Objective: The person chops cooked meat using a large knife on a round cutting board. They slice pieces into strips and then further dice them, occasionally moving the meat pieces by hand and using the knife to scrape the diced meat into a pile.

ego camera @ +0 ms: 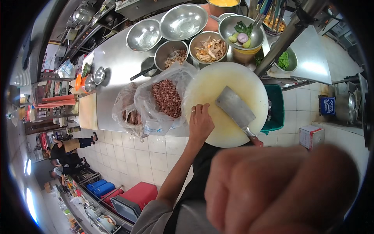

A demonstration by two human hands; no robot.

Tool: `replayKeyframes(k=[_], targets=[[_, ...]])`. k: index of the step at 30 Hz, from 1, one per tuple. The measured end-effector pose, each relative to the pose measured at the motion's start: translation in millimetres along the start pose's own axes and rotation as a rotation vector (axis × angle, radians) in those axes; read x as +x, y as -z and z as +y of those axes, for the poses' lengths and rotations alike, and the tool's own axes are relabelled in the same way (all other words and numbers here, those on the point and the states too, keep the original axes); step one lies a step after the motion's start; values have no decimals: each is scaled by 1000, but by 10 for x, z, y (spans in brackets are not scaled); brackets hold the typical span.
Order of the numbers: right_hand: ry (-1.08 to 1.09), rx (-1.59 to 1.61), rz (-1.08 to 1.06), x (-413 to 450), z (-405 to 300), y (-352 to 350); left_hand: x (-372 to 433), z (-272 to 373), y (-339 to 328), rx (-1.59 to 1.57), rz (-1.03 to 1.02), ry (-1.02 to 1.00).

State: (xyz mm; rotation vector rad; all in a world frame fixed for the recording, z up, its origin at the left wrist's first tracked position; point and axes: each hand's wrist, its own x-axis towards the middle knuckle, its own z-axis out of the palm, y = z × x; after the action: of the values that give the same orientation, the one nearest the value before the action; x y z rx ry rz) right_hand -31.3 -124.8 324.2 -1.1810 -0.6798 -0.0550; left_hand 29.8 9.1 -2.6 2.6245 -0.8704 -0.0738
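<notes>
My left hand (201, 121) rests on the left part of a round white cutting board (201, 84), fingers bent; what lies under the fingertips is hidden. Blurred and very close to the camera, my right hand (263, 187) fills the lower right with its fingers curled, and its inside is hidden. A cleaver (235, 103) lies flat on the board, its wooden handle (256, 141) past the near edge. Left of the board, an open clear plastic bag (182, 71) holds diced dark red meat (166, 98). Beside it is a second plastic bag (124, 102) with brownish contents.
Behind the board stand metal bowls, one with sliced pale food (211, 49), one with shallot and leaves (242, 37). A saucepan (171, 48) and empty colander (184, 22) sit leftward. A green bin (276, 108) stands right, below a slanting metal post (287, 38). People (68, 149) stand far left.
</notes>
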Motion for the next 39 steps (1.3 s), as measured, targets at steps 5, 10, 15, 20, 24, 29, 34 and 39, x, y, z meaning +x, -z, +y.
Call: replayKeyframes(k=[5,10,15,20,24,29,34,39], targets=[[-104,-96,-249,116,67,-43,247,-124,-243,-79,184,-74],[-211,-158,-415,190,109,-2,31,-100,-59,-124,149,-13],[-128,-254,-61,-171,295,-177,-14,-140,-107,-234,130,-13],[-353,-409,-82,-600,355,107,-76,-169,-87,-218,141,-22],[-573,-482,33,-1010,504,294,4,-160,-140,-89,120,49],[-935,-1124,168,-1863,1172,316,135,-169,89,-250,135,46],[-1186,-1217,309,-2315,1072,604,400,-681,651,-153,458,217],[-1208,-1171,541,-2570,654,1031,391,-1642,540,-79,281,300]])
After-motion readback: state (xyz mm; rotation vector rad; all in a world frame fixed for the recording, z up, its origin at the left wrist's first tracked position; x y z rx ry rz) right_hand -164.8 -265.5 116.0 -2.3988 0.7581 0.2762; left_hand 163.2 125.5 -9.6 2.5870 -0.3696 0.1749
